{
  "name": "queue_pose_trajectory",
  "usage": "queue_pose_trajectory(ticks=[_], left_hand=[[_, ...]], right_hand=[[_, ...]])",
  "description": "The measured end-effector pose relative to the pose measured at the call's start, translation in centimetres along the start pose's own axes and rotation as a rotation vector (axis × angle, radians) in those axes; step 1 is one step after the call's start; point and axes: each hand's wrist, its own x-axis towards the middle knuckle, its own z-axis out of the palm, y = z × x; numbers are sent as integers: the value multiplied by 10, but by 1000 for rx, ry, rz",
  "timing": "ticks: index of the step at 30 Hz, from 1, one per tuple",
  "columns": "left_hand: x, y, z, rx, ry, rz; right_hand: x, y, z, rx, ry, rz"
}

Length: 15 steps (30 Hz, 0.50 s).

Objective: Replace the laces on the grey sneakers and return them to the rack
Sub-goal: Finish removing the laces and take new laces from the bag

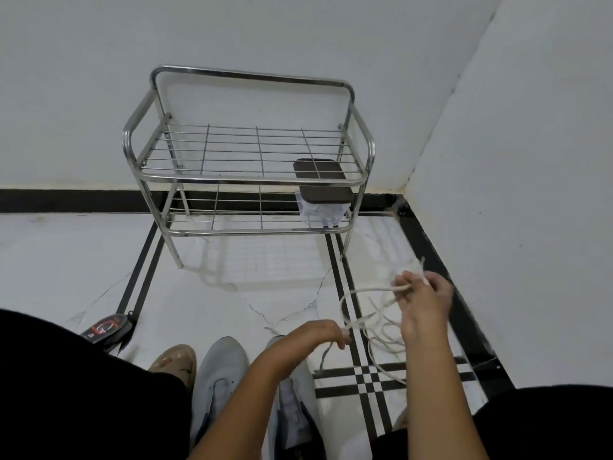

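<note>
Two grey sneakers stand side by side on the floor between my knees: the left sneaker (220, 376) in plain view, the right sneaker (295, 393) partly under my left forearm. My left hand (318, 336) pinches one part of a white lace (358, 293) just above the right sneaker's toe. My right hand (421, 300), further right and higher, pinches the same lace, which loops between the hands. More white lace (381, 340) lies coiled on the tiles below. The steel shoe rack (252, 180) stands against the wall ahead.
A clear plastic box with a dark brown lid (323, 200) sits on the rack's lower shelf at the right. A black and red object (106, 328) lies on the floor at left. A tan sandal (175, 360) sits beside the left sneaker. A wall closes the right side.
</note>
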Motion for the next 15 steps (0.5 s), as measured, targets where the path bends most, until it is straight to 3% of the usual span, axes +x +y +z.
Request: queue_pose_trajectory(ticks=[2, 4, 6, 9, 11, 13, 15], left_hand=[[-4, 17, -6, -208, 20, 54], [-5, 35, -11, -436, 60, 128], [-6, 53, -11, -579, 101, 187], [-1, 78, -7, -624, 230, 193], [0, 94, -17, -695, 354, 184], [-7, 101, -44, -852, 505, 171], [-19, 91, -75, -972, 679, 135]], right_hand=[[9, 3, -22, 27, 248, -52], [9, 18, -36, -99, 321, -15], [0, 38, -30, -232, 119, 67], [-29, 69, 5, -275, -494, 236], [-46, 86, 17, -367, -762, 386], [-53, 90, 12, -464, -924, 435], [-47, 82, 3, -378, -904, 425]])
